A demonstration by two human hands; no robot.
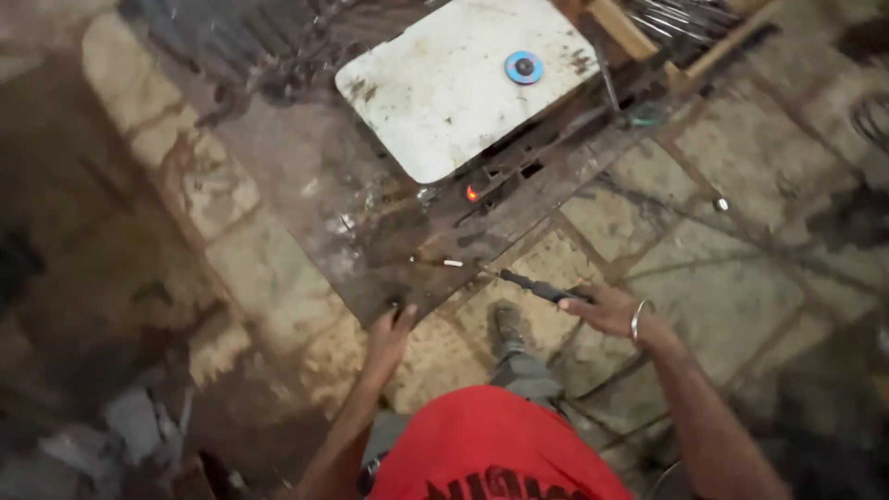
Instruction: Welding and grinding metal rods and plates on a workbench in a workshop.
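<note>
I look down at a dark, rusty metal sheet (352, 204) lying on a stone floor. My left hand (387, 331) grips the sheet's near corner. My right hand (607, 308), with a metal bangle on the wrist, is closed around a black welding electrode holder (542, 288); a thin rod from it points left toward the sheet. A small orange glowing spot (472, 193) shows on the metal near the middle. A stained white board (444, 93) rests on the far part of the sheet, and a blue round disc (524, 67) lies on it.
Pale stone paving (704, 268) surrounds the work. Wooden bars and metal rods (676, 28) lie at the top right. Grey rubble (130, 426) sits at the lower left. My foot (507, 326) stands just below the sheet's corner.
</note>
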